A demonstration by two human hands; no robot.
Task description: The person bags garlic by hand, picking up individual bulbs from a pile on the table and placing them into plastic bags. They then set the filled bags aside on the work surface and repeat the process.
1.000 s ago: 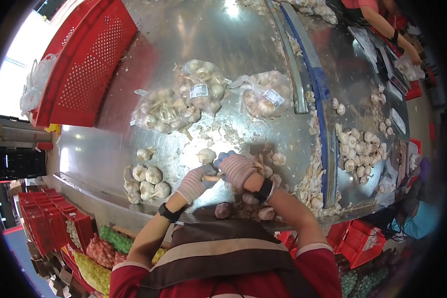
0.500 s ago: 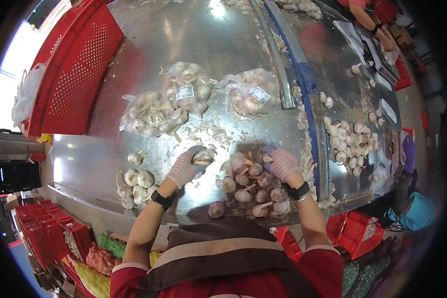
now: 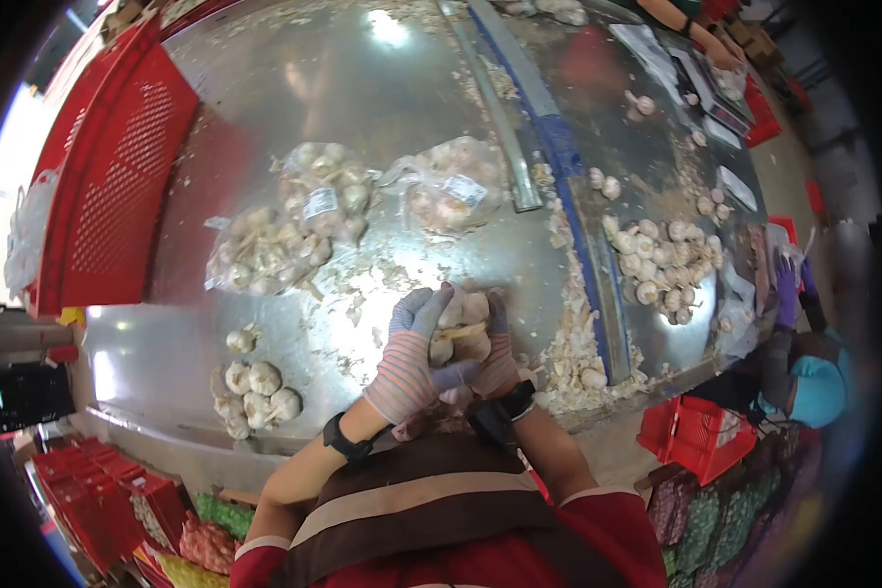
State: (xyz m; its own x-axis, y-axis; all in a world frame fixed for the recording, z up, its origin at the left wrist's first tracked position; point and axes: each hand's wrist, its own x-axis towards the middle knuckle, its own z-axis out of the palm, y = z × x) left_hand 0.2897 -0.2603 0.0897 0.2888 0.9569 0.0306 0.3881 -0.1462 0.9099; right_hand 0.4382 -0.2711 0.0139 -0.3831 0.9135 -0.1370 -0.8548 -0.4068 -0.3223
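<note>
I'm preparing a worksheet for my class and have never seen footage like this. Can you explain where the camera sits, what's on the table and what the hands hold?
There is no machine: the camera sits on a person's head, looking down through a wide, curving lens. The left hand and right hand, in striped gloves, cup several garlic bulbs together above a steel table. On it lie clear bags of garlic, a small loose pile at the left, papery skins and a red crate. At the right edge another person's purple-gloved hand is near a second pile.
</note>
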